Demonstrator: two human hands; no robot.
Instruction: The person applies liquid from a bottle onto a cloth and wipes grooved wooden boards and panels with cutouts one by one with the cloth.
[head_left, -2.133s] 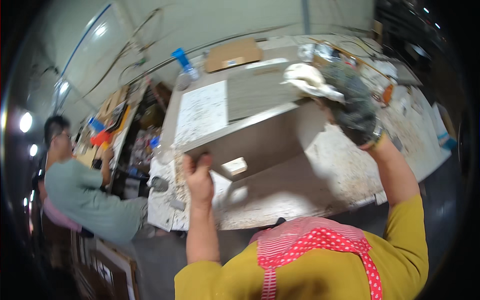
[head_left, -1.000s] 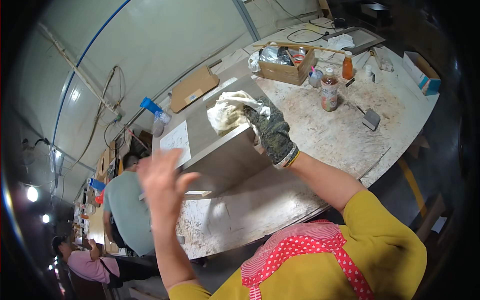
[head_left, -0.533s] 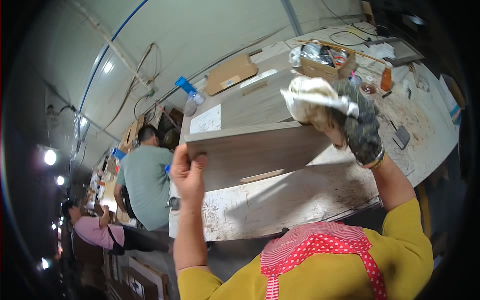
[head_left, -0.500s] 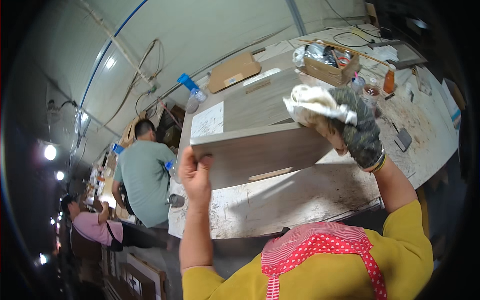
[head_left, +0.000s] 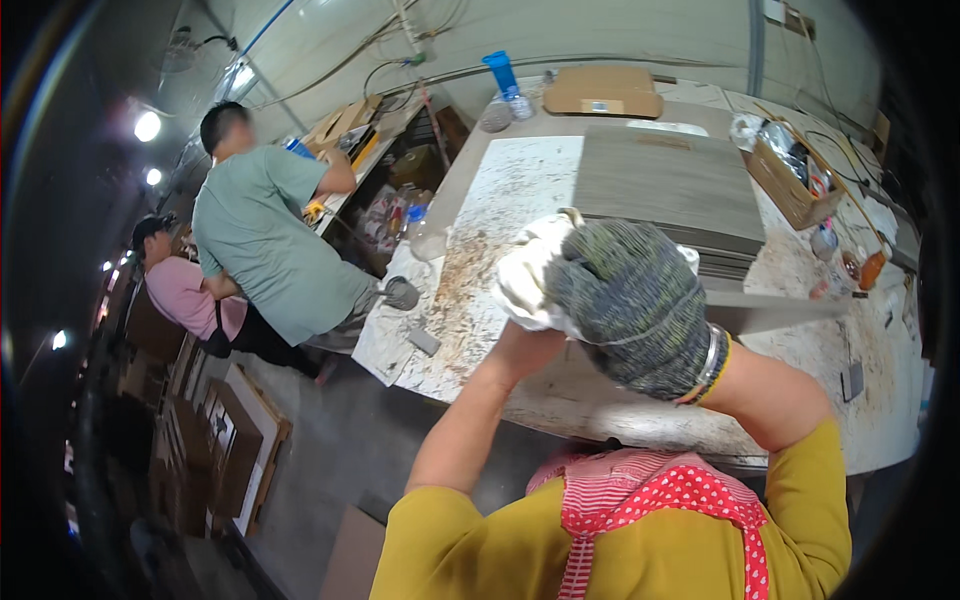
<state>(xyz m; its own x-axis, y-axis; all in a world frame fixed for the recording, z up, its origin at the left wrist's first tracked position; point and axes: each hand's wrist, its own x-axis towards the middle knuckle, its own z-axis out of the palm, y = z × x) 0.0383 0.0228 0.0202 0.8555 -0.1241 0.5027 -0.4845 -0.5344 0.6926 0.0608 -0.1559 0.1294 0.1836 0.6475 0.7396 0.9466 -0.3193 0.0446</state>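
My right hand [head_left: 635, 305], in a dark grey knitted glove, is closed on a bunched white cloth [head_left: 527, 272]. It presses the cloth at the left end of a grey wood-grain board [head_left: 780, 312], most of which the glove hides. My bare left hand [head_left: 530, 350] is at that same end, just below the cloth. Its fingers are covered, but the board stays raised and tilted there. Behind my hands lies a stack of similar grey boards [head_left: 665, 185] on the white, stained worktable [head_left: 475, 270].
A cardboard box [head_left: 790, 185] of odds and ends stands at the right, near an orange bottle [head_left: 872, 268]. Flat cardboard [head_left: 603, 92] and a blue cup [head_left: 500, 72] are at the back. A grey mug [head_left: 401, 293] sits by the left edge. A co-worker in green [head_left: 270, 230] stands left.
My view has swung left. The gloved hand with the cloth has moved across the board to its left end, beside my left hand. The board has turned and shows less of its face.
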